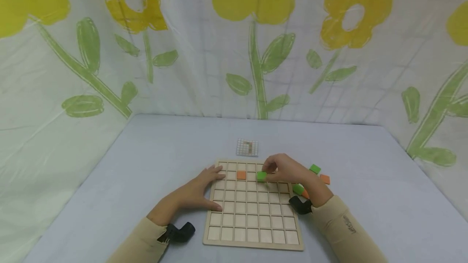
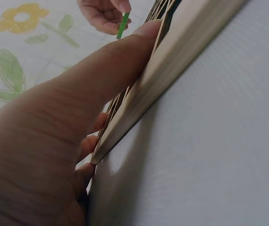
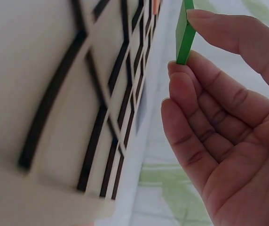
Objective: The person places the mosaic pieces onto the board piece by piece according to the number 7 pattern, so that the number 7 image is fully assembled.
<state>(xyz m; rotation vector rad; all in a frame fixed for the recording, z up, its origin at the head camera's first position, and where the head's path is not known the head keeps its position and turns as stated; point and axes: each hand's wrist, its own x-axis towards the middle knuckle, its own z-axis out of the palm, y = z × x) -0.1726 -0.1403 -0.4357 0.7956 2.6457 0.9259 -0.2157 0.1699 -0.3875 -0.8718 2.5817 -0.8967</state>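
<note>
A wooden grid board (image 1: 253, 238) lies on the table with square cells in rows. One orange square tile (image 1: 241, 175) sits in a cell of its second row. My right hand (image 1: 287, 168) pinches a green square tile (image 1: 261, 176) by its edge between thumb and fingers, and in the right wrist view that green tile (image 3: 185, 37) is held up apart from the board. Along the board's left edge my left hand (image 1: 199, 190) rests with fingers spread. Its thumb (image 2: 139, 44) lies on the frame in the left wrist view, the other fingers touching the edge further along.
Loose tiles lie right of the board: a green tile (image 1: 315, 169), an orange tile (image 1: 324, 179), and another green tile (image 1: 297, 189) partly behind the right wrist. A small card with a printed grid (image 1: 247, 147) lies beyond the board. A flowered curtain (image 1: 197, 52) hangs behind the table.
</note>
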